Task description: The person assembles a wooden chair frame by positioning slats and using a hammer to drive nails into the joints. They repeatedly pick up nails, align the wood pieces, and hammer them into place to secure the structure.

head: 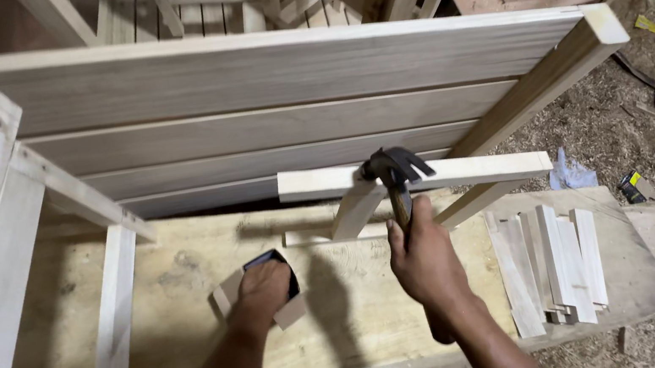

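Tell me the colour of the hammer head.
Black, seen in the head view: the hammer head, held by the right hand.

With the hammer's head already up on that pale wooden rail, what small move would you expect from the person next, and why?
Probably a short lift and tap. The right hand grips the wooden-handled claw hammer, whose dark head rests on the pale horizontal wooden rail where an angled leg meets it. The left hand is down in a small open cardboard box on the plywood bench; whether it holds a nail is hidden.

hammer (396,173) handle hidden in right hand (426,262)
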